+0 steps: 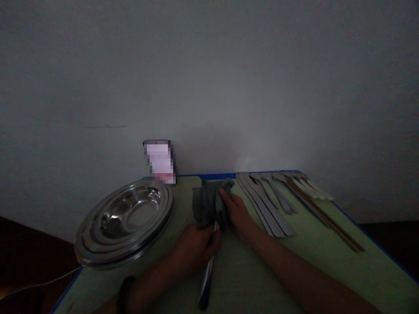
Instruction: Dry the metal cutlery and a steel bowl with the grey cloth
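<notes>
My left fingers (213,247) grip a metal utensil (206,281) above the table (245,279); my right fingers (234,205) clamp a grey cloth (205,205) at its far end. Leftward, steel dishes (93,235) (shiny, wide-rimmed) sit nested.

Two bare forearms angling in from the bottom corners, hands meeting pretty much mid-frame. Left hand (198,245) is curled into a snug grip, knuckles up, with the left forearm (155,279) slanting up to it. Right hand (238,214) sits a bit farther forward, fingers bent in a pinch, thumb (224,196) pointing away. Right forearm (291,266) shows way more length.
</notes>
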A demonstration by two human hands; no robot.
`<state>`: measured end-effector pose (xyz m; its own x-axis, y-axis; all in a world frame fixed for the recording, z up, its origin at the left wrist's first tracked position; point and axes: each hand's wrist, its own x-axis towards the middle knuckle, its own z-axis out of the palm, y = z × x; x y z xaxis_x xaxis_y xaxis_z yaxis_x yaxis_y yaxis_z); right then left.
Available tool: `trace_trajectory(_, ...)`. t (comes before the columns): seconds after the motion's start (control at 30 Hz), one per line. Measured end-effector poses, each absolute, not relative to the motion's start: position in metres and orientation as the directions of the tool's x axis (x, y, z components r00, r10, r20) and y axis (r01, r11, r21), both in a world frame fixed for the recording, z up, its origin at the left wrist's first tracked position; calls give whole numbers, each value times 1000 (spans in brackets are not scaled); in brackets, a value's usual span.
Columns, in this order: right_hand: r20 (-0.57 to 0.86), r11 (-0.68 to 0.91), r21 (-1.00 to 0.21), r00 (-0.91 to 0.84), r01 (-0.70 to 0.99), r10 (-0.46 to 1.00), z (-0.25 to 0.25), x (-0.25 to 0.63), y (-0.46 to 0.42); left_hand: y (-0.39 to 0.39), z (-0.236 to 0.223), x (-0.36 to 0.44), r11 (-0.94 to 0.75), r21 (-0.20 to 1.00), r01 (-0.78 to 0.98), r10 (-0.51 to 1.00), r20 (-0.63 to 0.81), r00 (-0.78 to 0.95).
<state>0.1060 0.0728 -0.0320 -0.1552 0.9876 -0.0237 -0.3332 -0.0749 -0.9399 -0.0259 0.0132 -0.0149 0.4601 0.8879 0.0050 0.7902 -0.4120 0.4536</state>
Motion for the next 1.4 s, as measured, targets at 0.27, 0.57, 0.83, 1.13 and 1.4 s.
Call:
trace_trajectory(0.27, -203, -341, -692, -282, -636, 938, -22, 110, 80, 7, -9, -27, -117, 900, 421, 884, -98, 457)
trace_trajectory(0.57, -162, -379, -539, -349, -752, 923, -20, 118, 84, 15, -14, -31, 234, 972, -6, 813, -192, 550)
trace_trajectory(0.83, -100, -427, -619, -473, -659, 875, -15, 109, 77, 17, -9, -19, 165, 947, 276, 958, -220, 184)
trace_trajectory(1.13, -87, -250, -820, -319, -515, 944, -33, 103, 78, 11, -5, -17, -60, 794, 605, 976, -82, 204)
trace_trajectory(1.4, -182, -282, -657, -216, -699, 959, -27, 109, 86, 9, 5, -21, -212, 684, 698, 889, -161, 428)
